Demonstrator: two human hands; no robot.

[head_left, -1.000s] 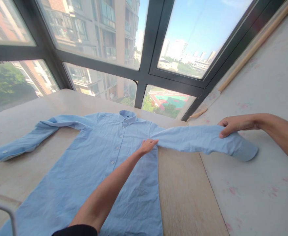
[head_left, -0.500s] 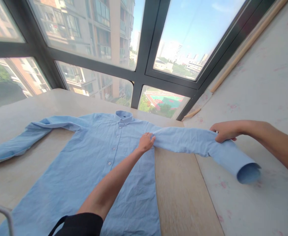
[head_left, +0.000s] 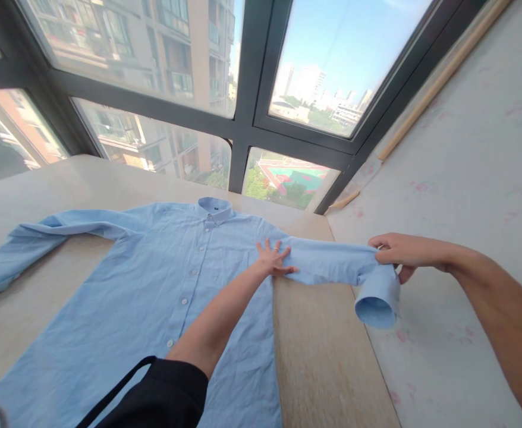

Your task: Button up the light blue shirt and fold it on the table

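A light blue button-up shirt [head_left: 163,279] lies face up and spread out on a wooden table [head_left: 323,345], collar toward the window. My left hand [head_left: 275,259] rests flat with fingers spread on the shirt's shoulder seam, where the near sleeve begins. My right hand [head_left: 397,252] pinches that sleeve [head_left: 332,264] near its cuff and holds it lifted. The cuff [head_left: 376,300] hangs down with its opening facing me. The shirt's other sleeve [head_left: 29,244] lies stretched out to the left on the table.
A dark-framed window [head_left: 243,128] runs along the far side of the table. A pale wall with faint pink marks [head_left: 466,178] rises on the right, close to my right arm. A black strap and sleeve [head_left: 154,392] show at the bottom.
My right hand has lifted the sleeve off the surface and carried it leftward toward the shirt body, so the cuff now dangles. My left hand went from a pinch to lying flat.
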